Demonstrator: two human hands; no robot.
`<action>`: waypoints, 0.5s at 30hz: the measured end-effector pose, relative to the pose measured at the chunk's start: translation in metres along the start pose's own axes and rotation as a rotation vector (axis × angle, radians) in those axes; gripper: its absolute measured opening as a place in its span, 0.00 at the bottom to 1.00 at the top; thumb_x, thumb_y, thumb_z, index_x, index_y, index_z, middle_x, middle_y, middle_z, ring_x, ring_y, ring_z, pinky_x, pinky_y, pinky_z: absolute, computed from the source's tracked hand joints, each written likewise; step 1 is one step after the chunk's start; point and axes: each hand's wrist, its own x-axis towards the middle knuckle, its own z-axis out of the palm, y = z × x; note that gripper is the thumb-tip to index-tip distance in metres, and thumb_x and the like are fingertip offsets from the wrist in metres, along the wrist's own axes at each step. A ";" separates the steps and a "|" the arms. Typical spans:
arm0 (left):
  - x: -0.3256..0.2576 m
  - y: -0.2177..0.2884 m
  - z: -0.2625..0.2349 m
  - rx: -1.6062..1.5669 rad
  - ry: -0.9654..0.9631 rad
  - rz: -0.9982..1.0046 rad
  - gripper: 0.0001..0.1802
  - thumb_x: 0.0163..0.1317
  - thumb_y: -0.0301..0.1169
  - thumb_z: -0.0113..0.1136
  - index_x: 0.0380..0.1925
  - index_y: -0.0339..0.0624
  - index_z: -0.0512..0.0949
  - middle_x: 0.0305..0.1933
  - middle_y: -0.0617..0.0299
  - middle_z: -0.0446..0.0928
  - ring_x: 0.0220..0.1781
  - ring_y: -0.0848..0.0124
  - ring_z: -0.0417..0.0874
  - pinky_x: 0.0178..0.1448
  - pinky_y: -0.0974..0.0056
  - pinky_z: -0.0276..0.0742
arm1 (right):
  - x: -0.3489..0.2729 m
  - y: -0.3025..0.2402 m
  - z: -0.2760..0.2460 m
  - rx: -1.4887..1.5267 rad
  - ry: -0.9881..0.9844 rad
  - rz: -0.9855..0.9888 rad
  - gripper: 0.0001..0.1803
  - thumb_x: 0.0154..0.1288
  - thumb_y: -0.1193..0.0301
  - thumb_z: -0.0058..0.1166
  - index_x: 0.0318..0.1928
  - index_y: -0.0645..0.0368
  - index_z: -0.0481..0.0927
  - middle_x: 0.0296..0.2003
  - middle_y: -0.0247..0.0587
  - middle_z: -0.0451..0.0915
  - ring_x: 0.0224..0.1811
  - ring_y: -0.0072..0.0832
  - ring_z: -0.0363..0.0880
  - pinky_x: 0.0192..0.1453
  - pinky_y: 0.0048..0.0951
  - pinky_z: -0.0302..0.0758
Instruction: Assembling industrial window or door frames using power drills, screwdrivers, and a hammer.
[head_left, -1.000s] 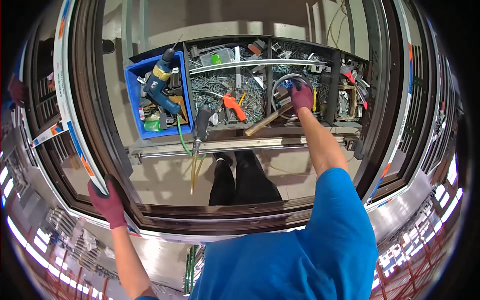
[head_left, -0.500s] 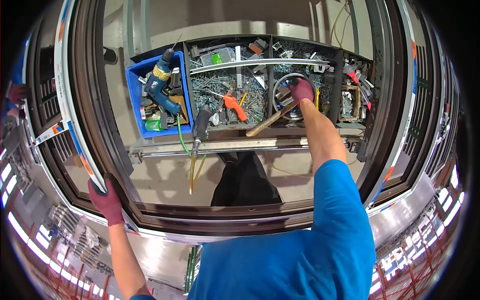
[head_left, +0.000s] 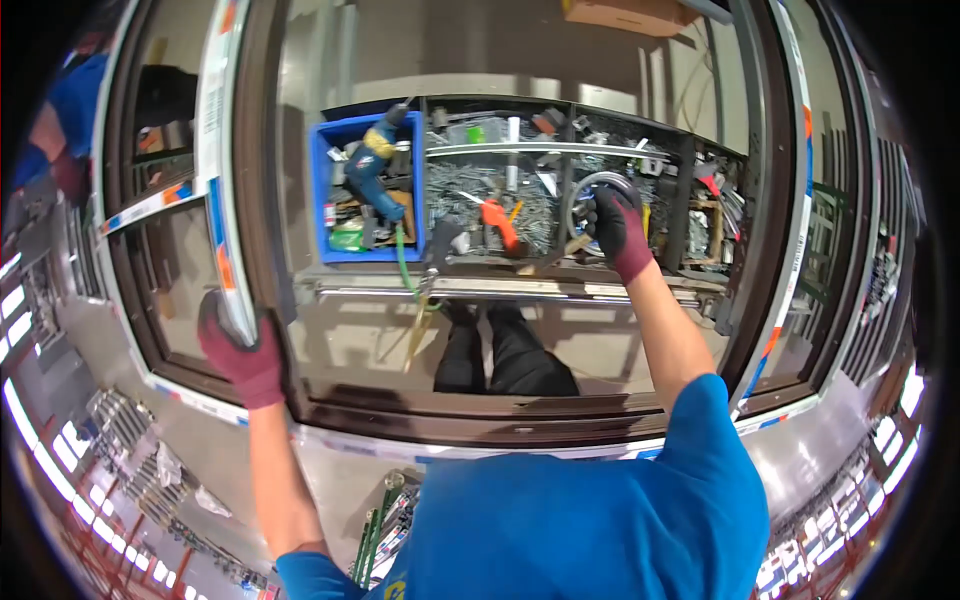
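My left hand (head_left: 243,353), in a maroon glove, grips the near-left corner of a large dark brown window frame (head_left: 500,415) that lies flat in front of me. My right hand (head_left: 618,228), also gloved, reaches through the frame into a parts tray (head_left: 560,200) full of small metal hardware and is closed around a round grey ring-shaped thing (head_left: 592,190); what it is I cannot tell. An orange-handled tool (head_left: 497,220) lies just left of that hand. My legs show through the glass below the tray.
A blue bin (head_left: 368,188) with a blue power drill (head_left: 368,170) sits left of the tray, a green hose hanging from it. A white-edged frame profile (head_left: 222,180) runs along the left. Another person in blue stands at far left (head_left: 60,120).
My right hand has stayed at the grey ring in the tray, shifting only slightly. My left hand keeps its grip on the frame corner.
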 end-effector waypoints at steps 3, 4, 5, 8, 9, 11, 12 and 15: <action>-0.028 0.031 0.009 -0.440 -0.170 -0.125 0.42 0.55 0.29 0.77 0.70 0.37 0.70 0.72 0.46 0.72 0.72 0.48 0.73 0.77 0.46 0.67 | -0.052 0.004 0.094 0.279 -0.151 0.205 0.11 0.76 0.57 0.63 0.45 0.50 0.82 0.30 0.29 0.80 0.30 0.22 0.78 0.34 0.28 0.76; -0.030 0.067 0.009 -0.367 -0.178 0.024 0.45 0.52 0.36 0.80 0.71 0.39 0.73 0.71 0.45 0.73 0.73 0.46 0.73 0.78 0.45 0.66 | -0.077 0.002 0.128 0.339 -0.183 0.248 0.12 0.76 0.57 0.63 0.46 0.50 0.82 0.31 0.30 0.80 0.32 0.22 0.79 0.35 0.28 0.77; -0.035 0.093 0.006 -0.541 -0.289 0.029 0.46 0.53 0.34 0.80 0.72 0.39 0.72 0.72 0.48 0.74 0.74 0.48 0.74 0.80 0.47 0.64 | -0.101 -0.002 0.167 0.311 -0.210 0.298 0.12 0.76 0.57 0.63 0.48 0.50 0.82 0.31 0.30 0.80 0.33 0.23 0.79 0.35 0.28 0.77; -0.044 0.172 0.005 -1.208 -0.307 0.009 0.35 0.62 0.29 0.73 0.70 0.40 0.75 0.73 0.49 0.75 0.75 0.53 0.75 0.77 0.52 0.70 | -0.152 0.021 0.223 0.510 -0.437 0.414 0.14 0.78 0.58 0.61 0.51 0.55 0.82 0.35 0.33 0.84 0.38 0.26 0.85 0.48 0.33 0.86; -0.054 0.176 0.002 -1.199 -0.303 0.010 0.35 0.62 0.29 0.73 0.70 0.40 0.75 0.73 0.49 0.75 0.75 0.53 0.75 0.77 0.52 0.70 | -0.170 0.028 0.240 0.513 -0.447 0.417 0.14 0.78 0.58 0.61 0.51 0.55 0.82 0.35 0.33 0.84 0.38 0.26 0.85 0.48 0.33 0.86; -0.077 0.176 0.005 -1.374 -0.331 -0.293 0.28 0.65 0.26 0.69 0.66 0.39 0.78 0.70 0.49 0.78 0.72 0.55 0.78 0.73 0.56 0.74 | -0.196 0.043 0.268 0.406 -0.367 0.396 0.15 0.80 0.59 0.57 0.52 0.58 0.82 0.39 0.36 0.86 0.41 0.29 0.87 0.54 0.35 0.87; -0.083 0.167 0.002 -1.381 -0.333 -0.293 0.28 0.65 0.26 0.69 0.66 0.39 0.78 0.70 0.49 0.78 0.72 0.55 0.78 0.73 0.56 0.74 | -0.200 0.054 0.279 0.403 -0.362 0.394 0.15 0.80 0.59 0.57 0.52 0.58 0.82 0.39 0.36 0.86 0.41 0.29 0.87 0.54 0.35 0.87; -0.092 0.146 -0.014 -1.103 -0.198 -0.189 0.20 0.70 0.26 0.66 0.61 0.34 0.80 0.62 0.48 0.83 0.63 0.56 0.85 0.68 0.58 0.77 | -0.211 0.076 0.301 0.524 -0.497 0.434 0.16 0.81 0.60 0.55 0.51 0.61 0.82 0.43 0.39 0.87 0.42 0.30 0.88 0.53 0.35 0.86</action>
